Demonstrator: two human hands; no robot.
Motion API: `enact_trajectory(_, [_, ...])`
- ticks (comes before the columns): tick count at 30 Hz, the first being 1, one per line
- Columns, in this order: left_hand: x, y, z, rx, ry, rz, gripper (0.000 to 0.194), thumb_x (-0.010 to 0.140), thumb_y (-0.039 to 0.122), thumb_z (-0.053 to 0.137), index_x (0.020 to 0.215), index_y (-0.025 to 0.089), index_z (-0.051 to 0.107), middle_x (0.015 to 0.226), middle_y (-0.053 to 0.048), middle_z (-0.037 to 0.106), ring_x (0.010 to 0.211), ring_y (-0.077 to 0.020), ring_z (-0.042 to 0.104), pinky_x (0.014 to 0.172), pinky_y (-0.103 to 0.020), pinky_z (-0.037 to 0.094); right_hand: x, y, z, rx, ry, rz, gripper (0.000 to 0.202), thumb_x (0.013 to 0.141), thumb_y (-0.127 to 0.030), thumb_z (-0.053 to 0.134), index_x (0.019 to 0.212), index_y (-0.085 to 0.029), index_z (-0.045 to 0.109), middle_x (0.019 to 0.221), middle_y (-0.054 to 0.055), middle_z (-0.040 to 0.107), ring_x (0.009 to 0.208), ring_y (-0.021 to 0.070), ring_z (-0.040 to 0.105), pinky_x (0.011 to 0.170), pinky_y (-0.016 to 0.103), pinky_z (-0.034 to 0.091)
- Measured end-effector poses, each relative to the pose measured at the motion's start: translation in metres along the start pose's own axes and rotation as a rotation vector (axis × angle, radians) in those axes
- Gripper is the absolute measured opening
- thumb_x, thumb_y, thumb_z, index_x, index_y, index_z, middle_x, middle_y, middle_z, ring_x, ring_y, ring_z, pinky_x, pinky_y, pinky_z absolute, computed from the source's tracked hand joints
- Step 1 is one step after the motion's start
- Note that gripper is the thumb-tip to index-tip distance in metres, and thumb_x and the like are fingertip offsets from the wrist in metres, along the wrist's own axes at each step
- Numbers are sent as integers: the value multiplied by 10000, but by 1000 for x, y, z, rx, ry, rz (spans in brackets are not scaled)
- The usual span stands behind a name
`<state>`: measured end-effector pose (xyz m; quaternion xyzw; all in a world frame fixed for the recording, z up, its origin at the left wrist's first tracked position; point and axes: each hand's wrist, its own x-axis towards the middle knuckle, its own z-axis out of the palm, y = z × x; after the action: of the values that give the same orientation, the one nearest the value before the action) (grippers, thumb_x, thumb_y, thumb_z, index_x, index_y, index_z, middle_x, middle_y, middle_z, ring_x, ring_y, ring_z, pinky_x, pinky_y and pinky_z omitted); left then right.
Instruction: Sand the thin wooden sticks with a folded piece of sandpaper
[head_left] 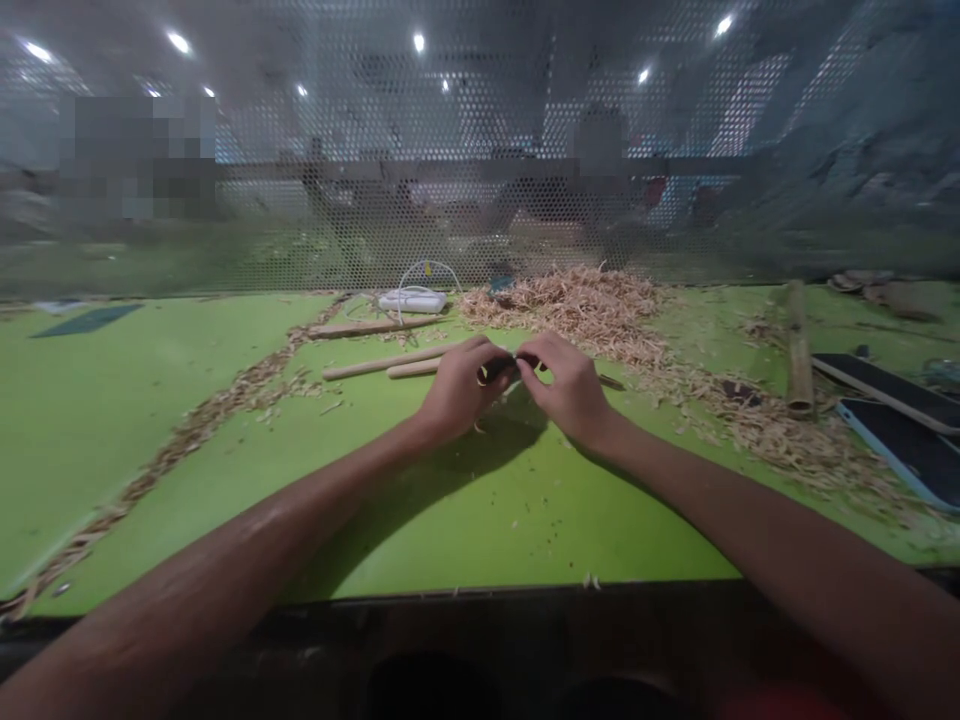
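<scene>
My left hand (463,388) and my right hand (568,388) meet at the fingertips over the green table (465,530). Between them is a small dark object (497,368), mostly covered by the fingers, which my left hand pinches. The fingers of my right hand are pressed together at its right end; what they grip is too small to name. Just left of my left hand lie two pale wooden sticks, a longer one (360,368) and one (411,370) partly hidden behind the hand. A thin tool-like piece (610,382) pokes out right of my right hand.
A heap of wood shavings (585,305) lies behind my hands and trails right. A white power strip (412,300) with a cable stands behind the sticks. At right are a bamboo piece (799,350) and two phone-like devices (904,445). A perforated screen (465,220) rises behind.
</scene>
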<state>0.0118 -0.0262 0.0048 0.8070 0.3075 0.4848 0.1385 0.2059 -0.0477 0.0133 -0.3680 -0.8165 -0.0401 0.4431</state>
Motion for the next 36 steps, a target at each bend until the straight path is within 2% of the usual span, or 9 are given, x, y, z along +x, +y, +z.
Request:
enact_trajectory(4, [-3,6,-2,182,45,170,89,958,191,641,903,181,711,880,-69,670,757,-180,576,669,-313,452,0,-6,-1,-27,23,-20,182,1048,-186,545,989,-250,705,956,94,739,891,274,704,811,451,596])
enact_trajectory(11, [-1,7,-5,331,101,315,170,1016,230,600,858,191,651,860,-50,640,757,-178,564,662,-296,439,-2,-10,-2,-64,86,-135,165,1042,-153,561,1003,-252,686,920,71,739,824,232,702,735,370,588])
enact_trajectory(14, [-1,9,-6,367,108,349,163,1011,213,621,853,184,649,860,-52,640,755,-177,567,658,-294,444,-1,-10,-1,-64,97,-136,160,1041,-148,569,973,-252,671,899,67,718,792,224,681,701,355,567])
enact_trajectory(21, [-1,15,-7,387,81,347,149,1001,191,585,864,213,638,867,-73,656,763,-199,583,649,-325,465,4,-8,-2,-6,88,-51,175,1042,-166,550,910,-255,623,891,59,678,782,218,629,698,355,526])
enact_trajectory(26, [1,8,-7,298,102,270,67,984,201,623,927,208,658,888,-58,661,769,-185,599,661,-311,483,6,-5,-8,120,17,27,103,1027,-191,593,967,-261,638,951,61,681,811,221,629,752,368,526])
enact_trajectory(29, [1,3,-6,228,95,222,45,979,221,660,949,196,683,904,-62,679,771,-184,610,663,-307,483,7,-4,-9,133,16,44,96,1022,-200,595,947,-250,628,933,57,669,812,220,621,776,374,515])
enact_trajectory(36, [2,2,-3,153,95,199,103,966,181,692,863,172,689,827,-37,653,731,-164,589,653,-278,448,5,-2,-6,163,26,155,111,995,-224,603,889,-255,592,856,37,637,797,218,604,760,365,482])
